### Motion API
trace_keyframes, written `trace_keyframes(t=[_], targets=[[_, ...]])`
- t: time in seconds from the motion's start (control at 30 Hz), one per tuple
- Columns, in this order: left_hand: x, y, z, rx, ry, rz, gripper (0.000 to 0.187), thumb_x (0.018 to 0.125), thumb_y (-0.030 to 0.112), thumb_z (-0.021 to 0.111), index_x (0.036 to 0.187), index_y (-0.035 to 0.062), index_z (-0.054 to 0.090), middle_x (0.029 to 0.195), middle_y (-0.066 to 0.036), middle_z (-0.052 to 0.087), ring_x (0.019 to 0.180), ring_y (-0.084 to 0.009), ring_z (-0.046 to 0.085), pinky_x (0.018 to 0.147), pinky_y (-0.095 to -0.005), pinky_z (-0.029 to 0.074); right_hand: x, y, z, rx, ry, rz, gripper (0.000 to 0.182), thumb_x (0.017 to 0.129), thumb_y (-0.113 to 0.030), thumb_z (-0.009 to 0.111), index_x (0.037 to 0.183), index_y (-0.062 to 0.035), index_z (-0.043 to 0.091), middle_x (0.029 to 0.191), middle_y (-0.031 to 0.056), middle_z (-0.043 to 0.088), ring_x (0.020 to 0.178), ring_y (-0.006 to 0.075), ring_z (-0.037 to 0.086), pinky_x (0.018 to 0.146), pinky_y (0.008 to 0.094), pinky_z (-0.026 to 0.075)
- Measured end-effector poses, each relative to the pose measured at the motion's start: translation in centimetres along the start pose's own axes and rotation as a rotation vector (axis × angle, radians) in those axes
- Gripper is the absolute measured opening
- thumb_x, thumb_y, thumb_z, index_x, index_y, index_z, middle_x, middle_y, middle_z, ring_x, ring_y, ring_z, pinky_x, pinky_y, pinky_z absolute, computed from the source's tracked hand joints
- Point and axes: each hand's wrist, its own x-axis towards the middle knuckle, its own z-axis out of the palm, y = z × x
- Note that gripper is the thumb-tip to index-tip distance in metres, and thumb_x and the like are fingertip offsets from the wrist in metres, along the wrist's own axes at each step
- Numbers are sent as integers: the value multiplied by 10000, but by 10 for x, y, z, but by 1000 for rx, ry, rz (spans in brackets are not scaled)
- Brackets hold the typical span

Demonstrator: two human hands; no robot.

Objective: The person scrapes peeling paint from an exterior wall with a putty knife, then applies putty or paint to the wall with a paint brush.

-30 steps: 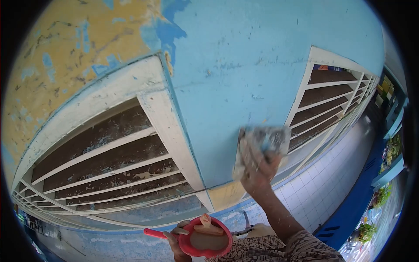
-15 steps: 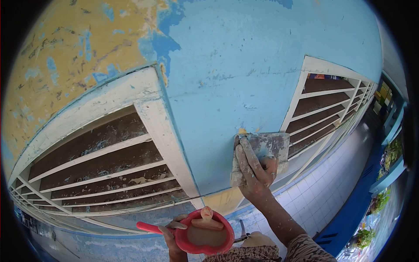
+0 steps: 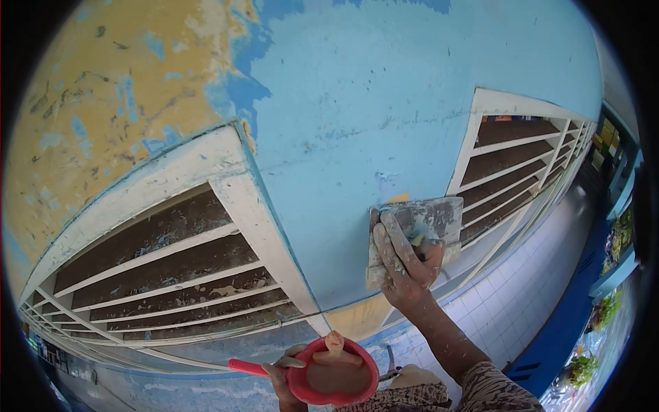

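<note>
My right hand (image 3: pixel 410 264) is closed on a wide flat trowel (image 3: pixel 439 214) smeared with grey paste, its plate against the light blue wall (image 3: pixel 343 165). Paste coats the fingers, two of them stretched along the plate. Just above the plate's top edge a small yellow patch (image 3: pixel 399 198) shows on the wall. Low in the view, my left hand (image 3: pixel 283 378) grips a red pan (image 3: pixel 373 374) at the base of its handle. Brownish paste (image 3: pixel 336 380) fills the pan, and a small scraper (image 3: pixel 336 349) leans inside it.
Barred windows with white frames stand left (image 3: pixel 237 175) and right (image 3: pixel 473 130). Peeling yellow paint (image 3: pixel 103 110) covers the upper left wall. White tiles (image 3: pixel 494 302) run along the lower right, beside a blue strip (image 3: pixel 549 336) and green plants (image 3: pixel 583 369).
The trowel and my right hand have shifted slightly right relative to the wall. The pan and my left hand now appear a little farther right and lower in view.
</note>
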Motion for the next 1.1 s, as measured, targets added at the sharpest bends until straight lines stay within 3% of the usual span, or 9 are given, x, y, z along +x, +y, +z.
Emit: trace_keyframes(t=[0.07,0.13,0.17,0.4,0.53,0.6,1.1], targets=[[-5,5,5,-64,59,-54,763,1015,587,214,754,15,646,1161,-188,622,1061,-344,589,993,-469,441,5,9,6,-10,3,-7,507,598,-157,706,1104,-134,718,1216,-8,648,750,244,442,665,409,386],[-3,2,0,-21,20,-31,767,1013,592,213,752,16,646,1160,-189,622,1062,-345,588,995,-470,441,21,25,18,-109,135,-209,495,631,-167,695,1124,-131,715,1233,-21,643,735,224,421,669,383,382],[-4,1,-3,16,-19,-6,771,1011,597,211,749,17,646,1159,-191,622,1063,-346,587,996,-471,440,14,1,17,171,123,78,523,633,-170,694,1155,-136,709,1210,-28,642,739,222,423,662,386,380],[-8,-1,2,-64,81,-45,772,1008,601,215,743,22,649,1141,-190,624,1059,-346,590,992,-474,445,-3,2,-3,38,-116,23,557,623,-44,745,1176,-75,687,1180,60,645,863,282,528,714,398,443],[-12,-6,0,-15,26,-56,771,1010,598,215,744,23,656,1142,-193,626,1056,-342,594,979,-466,460,15,7,-9,10,23,-105,490,623,-182,755,1111,-137,730,1168,-21,644,751,251,460,649,422,397],[-11,-6,5,-9,36,-44,773,1009,599,215,744,23,658,1139,-194,626,1050,-342,597,973,-464,465,3,6,-5,14,-37,-7,524,629,-66,761,1150,-80,704,1185,48,633,873,303,508,716,403,429],[3,16,36,-53,15,-8,789,984,637,227,775,12,661,1201,-222,596,1135,-356,564,1013,-485,440,59,24,-3,-96,73,-78,481,685,-91,718,1165,-78,695,1188,60,627,843,283,533,721,398,435]])
